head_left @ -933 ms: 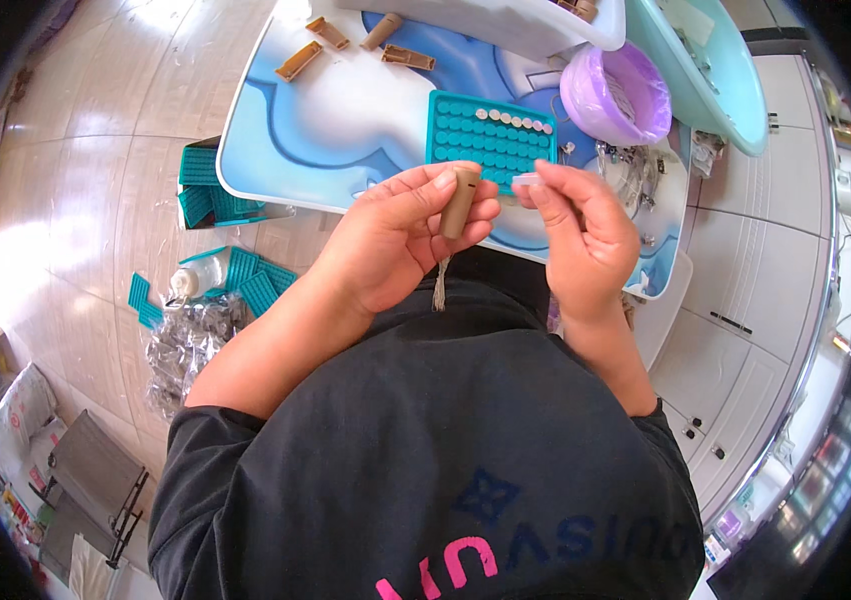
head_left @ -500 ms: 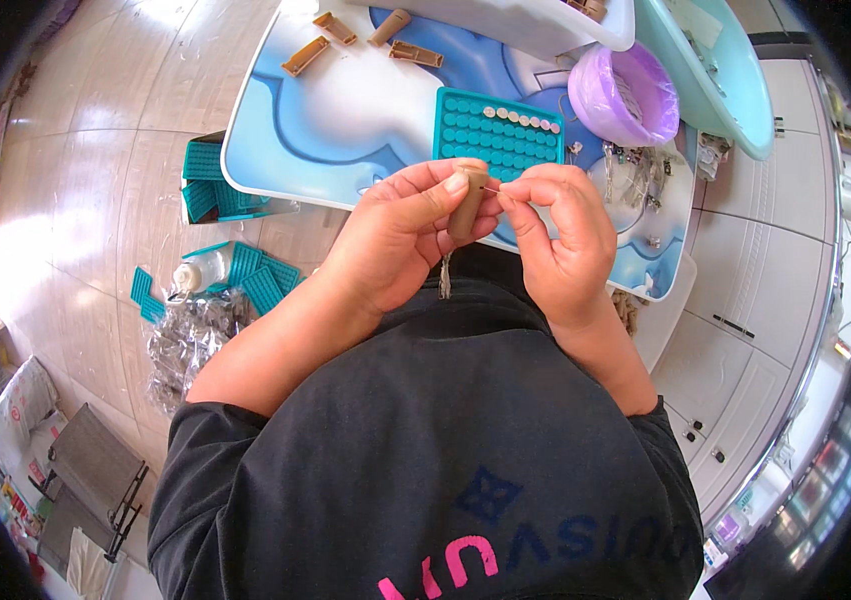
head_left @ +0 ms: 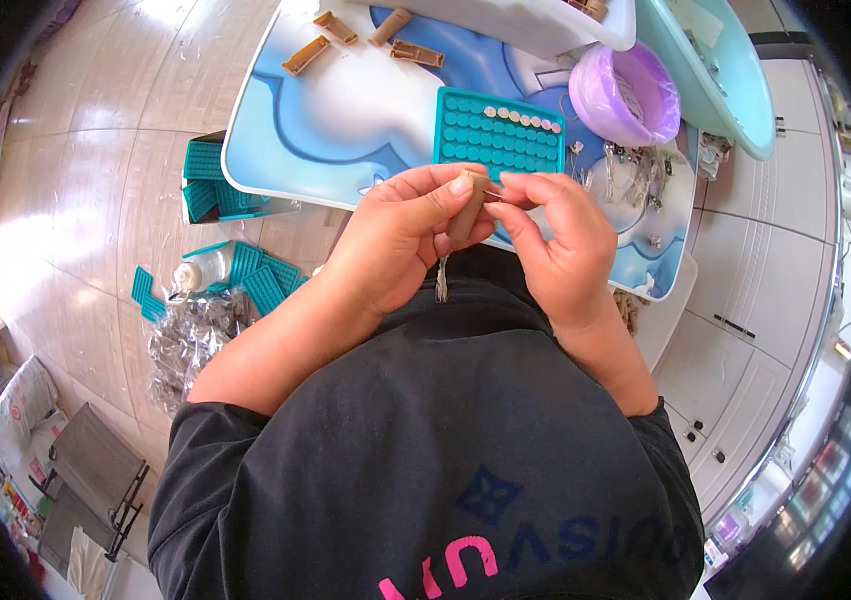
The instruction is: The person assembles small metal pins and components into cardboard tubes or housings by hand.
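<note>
Cylinder (head_left: pixel 466 212), tan and slim, sits tilted in the left hand (head_left: pixel 395 235), which I see wrapped around it with the thumb near its upper end, just off the bench's near edge. The right hand (head_left: pixel 567 240) is narrowed to a pinch, thumb and forefinger on a thin strand (head_left: pixel 493 193) at the cylinder's side; from my feed I cannot tell whether the strand enters it. Pale threads (head_left: pixel 441 282) dangle below the left hand. Beyond, on the blue-and-white bench (head_left: pixel 345 105), I have a teal tray (head_left: pixel 439 130) with a row of pale discs (head_left: pixel 513 117), four brown pieces (head_left: pixel 417 54) farther left, and a purple basket (head_left: pixel 664 112) to the right.
</note>
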Motion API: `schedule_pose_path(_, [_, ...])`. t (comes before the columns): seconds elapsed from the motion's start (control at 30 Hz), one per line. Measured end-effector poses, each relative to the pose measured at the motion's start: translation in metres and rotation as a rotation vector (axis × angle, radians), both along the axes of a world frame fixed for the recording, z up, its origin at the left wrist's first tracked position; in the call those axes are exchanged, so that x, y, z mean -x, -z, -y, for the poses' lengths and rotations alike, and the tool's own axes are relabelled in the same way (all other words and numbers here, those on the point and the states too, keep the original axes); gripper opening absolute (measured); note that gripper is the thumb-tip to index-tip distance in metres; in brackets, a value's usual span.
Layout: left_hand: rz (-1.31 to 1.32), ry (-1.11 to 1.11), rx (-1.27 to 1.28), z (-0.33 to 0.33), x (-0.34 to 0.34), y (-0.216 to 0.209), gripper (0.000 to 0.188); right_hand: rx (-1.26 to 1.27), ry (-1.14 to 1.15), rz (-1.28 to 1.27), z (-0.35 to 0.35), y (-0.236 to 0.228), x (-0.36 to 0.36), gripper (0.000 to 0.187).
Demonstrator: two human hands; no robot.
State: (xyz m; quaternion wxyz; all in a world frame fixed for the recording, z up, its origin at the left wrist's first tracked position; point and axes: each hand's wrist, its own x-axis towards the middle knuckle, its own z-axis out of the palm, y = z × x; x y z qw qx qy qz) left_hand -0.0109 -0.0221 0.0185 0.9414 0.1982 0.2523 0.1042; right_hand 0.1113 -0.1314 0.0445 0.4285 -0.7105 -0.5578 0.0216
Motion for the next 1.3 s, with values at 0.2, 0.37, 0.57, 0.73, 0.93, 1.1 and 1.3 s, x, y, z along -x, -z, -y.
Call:
schedule_pose_path(0.2, [-0.008,0.028,-0.027,0.001,0.001,-0.001,0.029,-0.015,-0.032,0.048,0.003,0.005,-0.005,0.014])
schedule_pose_path(0.37, [-0.013,0.051,-0.093,0.002,-0.002,0.0,0.029,-0.018,-0.061,0.158,0.001,0.003,-0.006,0.013])
schedule_pose_path(0.57, [-0.033,0.056,-0.047,0.001,-0.001,-0.005,0.031,-0.045,-0.048,0.118,0.003,0.004,-0.007,0.014])
schedule_pose_path(0.73, [-0.059,0.065,-0.075,0.001,-0.001,-0.006,0.032,-0.031,-0.068,0.186,0.0,0.003,-0.006,0.014])
schedule_pose_path(0.93, [-0.061,0.118,-0.118,-0.002,0.0,-0.008,0.032,0.059,-0.139,-0.025,0.007,0.003,-0.013,0.019])
schedule_pose_path(1.1, [0.039,0.289,-0.166,-0.005,-0.003,-0.023,0.029,0.058,-0.225,-0.331,0.013,-0.01,-0.026,0.029])
schedule_pose_path(1.3, [-0.195,-0.139,-1.631,-0.061,-0.039,0.002,0.021,-0.084,-0.123,-0.751,0.1,-0.018,-0.071,0.043])
